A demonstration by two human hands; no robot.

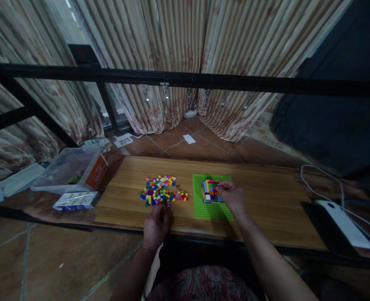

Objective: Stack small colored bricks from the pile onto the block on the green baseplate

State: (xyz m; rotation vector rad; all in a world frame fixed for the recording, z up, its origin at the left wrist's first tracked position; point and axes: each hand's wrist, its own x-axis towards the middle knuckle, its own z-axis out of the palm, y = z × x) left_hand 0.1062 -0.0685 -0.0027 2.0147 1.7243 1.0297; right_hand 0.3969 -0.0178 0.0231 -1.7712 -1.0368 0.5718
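A green studded baseplate [198,209] lies on the wooden tabletop. On it stands a low, multicoloured block of toy bricks [212,196] with several rows of colours on top. My right hand [233,195] reaches over the block's right side, thumb and fingers pinched together at its top; whatever is between the fingertips is too small to name. To the left is a loose pile of small toy bricks [160,192] in many colours. My left hand [156,221] rests at the pile's near edge, fingers curled together, their tips partly hidden.
A clear plastic box [69,167] with an orange label and a small carton [76,200] sit left of the tabletop [272,200]. A white device [344,223] with a cable lies at the right end. A black metal bar [185,78] crosses before the curtains [172,42].
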